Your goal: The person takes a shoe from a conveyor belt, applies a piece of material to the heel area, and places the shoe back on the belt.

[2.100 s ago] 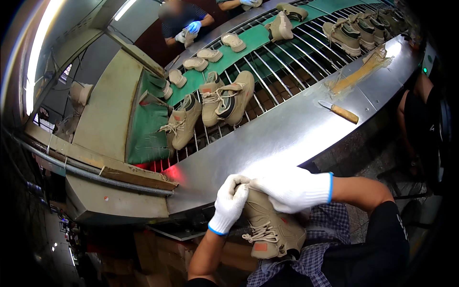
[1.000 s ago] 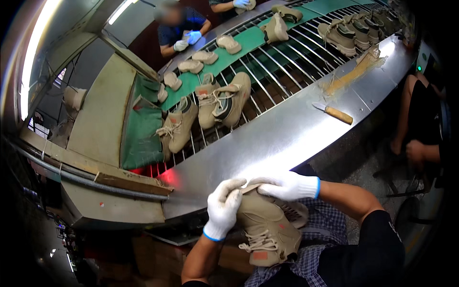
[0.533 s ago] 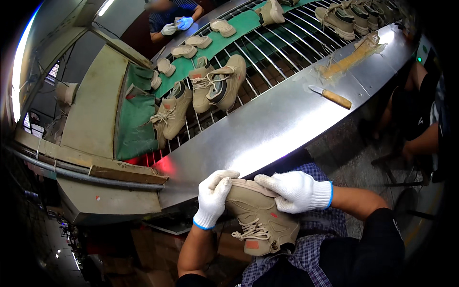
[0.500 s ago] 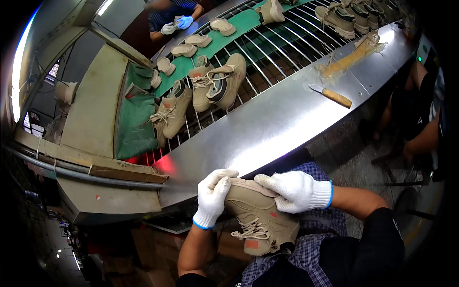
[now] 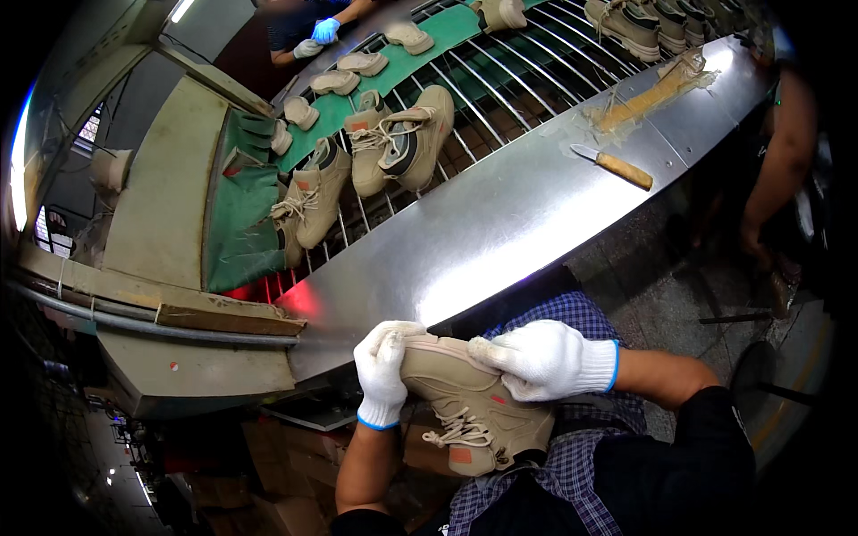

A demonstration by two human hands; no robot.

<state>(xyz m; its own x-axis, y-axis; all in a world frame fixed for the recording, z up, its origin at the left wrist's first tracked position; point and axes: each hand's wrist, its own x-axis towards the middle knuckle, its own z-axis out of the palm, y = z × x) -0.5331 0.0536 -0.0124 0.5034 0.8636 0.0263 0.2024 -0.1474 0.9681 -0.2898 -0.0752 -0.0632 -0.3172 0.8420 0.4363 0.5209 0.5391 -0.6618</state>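
Note:
A tan laced shoe (image 5: 474, 393) is held on its side over my lap, its sole edge turned up and away from me and its opening toward me. My left hand (image 5: 384, 366), in a white knitted glove, is closed around the toe end. On the sole edge nearer the heel presses my right hand (image 5: 545, 360), gloved the same way, with thumb and fingers closed on the rim. The gloves hide part of the sole. Pale laces hang loosely tied over the upper.
A metal ledge (image 5: 500, 241) lies ahead, bearing a wooden-handled knife (image 5: 617, 170) and a tan dried patch (image 5: 648, 94). Beyond it, a roller conveyor (image 5: 483, 107) carries several shoes (image 5: 420, 138) and loose soles (image 5: 362, 64). A co-worker's gloved hands (image 5: 317, 37) show at the far side; another person's arm (image 5: 782, 161) is at right.
The shoe and both my hands have shifted slightly left, and the right hand's grip on the sole edge has moved a little. The far co-worker's hands have moved.

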